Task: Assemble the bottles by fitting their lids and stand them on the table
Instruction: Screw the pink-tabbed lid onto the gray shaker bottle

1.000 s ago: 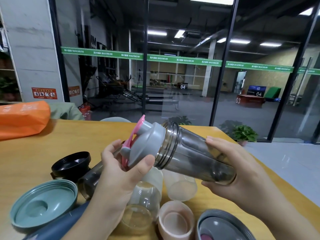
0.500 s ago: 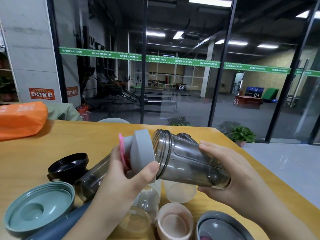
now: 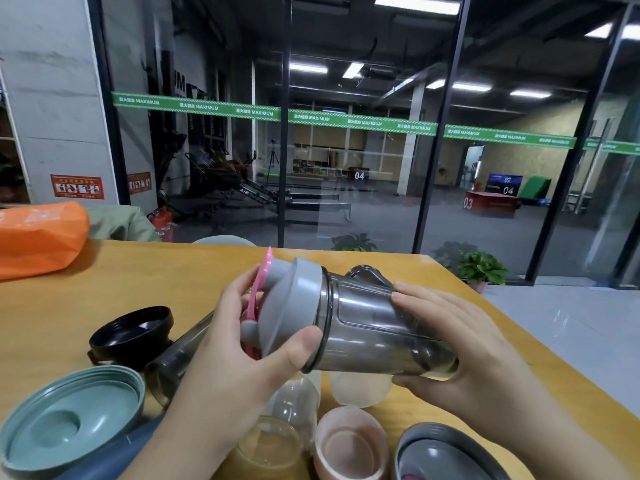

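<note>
we hold the smoky grey bottle (image 3: 377,327) on its side above the wooden table (image 3: 138,278), its mouth pointing left. our left hand (image 3: 242,344) is wrapped around the grey lid (image 3: 294,310), thumb pressed on its near rim, fingers behind the pink flip tab (image 3: 258,289); the lid sits on the bottle's mouth, against its neck ring. our right hand (image 3: 460,344) is clamped on the bottle's base end, fingers over the top and thumb underneath.

below, on the table, lie loose parts: a black lid (image 3: 133,332) to the left, a teal lid (image 3: 69,417) at the near left corner, a second dark bottle (image 3: 180,358) lying on its side beneath our left hand, a clear bottle (image 3: 277,431) near us, a pink cap (image 3: 349,445) just right of it, and a grey lid with dark rim (image 3: 446,455) at the near right. an orange bag (image 3: 38,237) rests at the far left.
</note>
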The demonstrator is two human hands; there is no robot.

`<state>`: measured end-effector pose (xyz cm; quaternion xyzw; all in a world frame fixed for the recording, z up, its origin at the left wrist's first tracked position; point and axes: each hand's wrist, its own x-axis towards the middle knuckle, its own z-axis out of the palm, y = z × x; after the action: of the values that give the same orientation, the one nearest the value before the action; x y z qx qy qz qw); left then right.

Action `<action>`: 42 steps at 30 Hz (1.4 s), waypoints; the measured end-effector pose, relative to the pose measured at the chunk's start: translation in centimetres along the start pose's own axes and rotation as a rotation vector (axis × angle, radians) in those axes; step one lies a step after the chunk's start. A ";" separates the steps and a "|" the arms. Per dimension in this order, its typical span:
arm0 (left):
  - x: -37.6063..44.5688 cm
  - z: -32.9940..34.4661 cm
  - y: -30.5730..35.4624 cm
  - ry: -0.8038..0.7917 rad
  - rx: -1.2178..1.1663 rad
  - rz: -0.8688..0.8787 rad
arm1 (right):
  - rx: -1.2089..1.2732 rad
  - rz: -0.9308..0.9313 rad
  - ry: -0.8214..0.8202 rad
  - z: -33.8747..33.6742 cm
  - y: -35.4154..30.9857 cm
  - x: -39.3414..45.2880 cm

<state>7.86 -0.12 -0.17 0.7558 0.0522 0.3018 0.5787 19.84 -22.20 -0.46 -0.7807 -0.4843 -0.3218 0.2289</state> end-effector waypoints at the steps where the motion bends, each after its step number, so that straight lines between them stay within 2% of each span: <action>1: 0.0 0.1 0.2 0.012 0.021 -0.018 | -0.006 0.000 -0.003 0.1 -0.1 0.0; 10: 0.2 0.4 0.6 0.105 -0.030 -0.118 | -0.019 0.013 -0.015 0.3 -0.3 -0.1; 16: 0.3 -0.2 0.5 0.055 0.035 -0.205 | -0.007 0.016 -0.031 0.3 -0.1 -0.3; 23: 0.2 0.0 1.2 0.102 -0.039 -0.206 | -0.008 0.000 0.017 0.4 -0.2 -0.2; 32: 0.1 0.0 1.0 0.029 -0.051 -0.154 | -0.025 -0.035 0.038 0.6 -0.2 0.0; 42: 0.3 0.5 0.3 0.076 -0.164 -0.155 | -0.065 -0.070 0.078 0.8 -0.3 0.1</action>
<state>8.27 -0.50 0.18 0.6879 0.1073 0.2878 0.6576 19.82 -21.45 -0.92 -0.7573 -0.4913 -0.3753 0.2106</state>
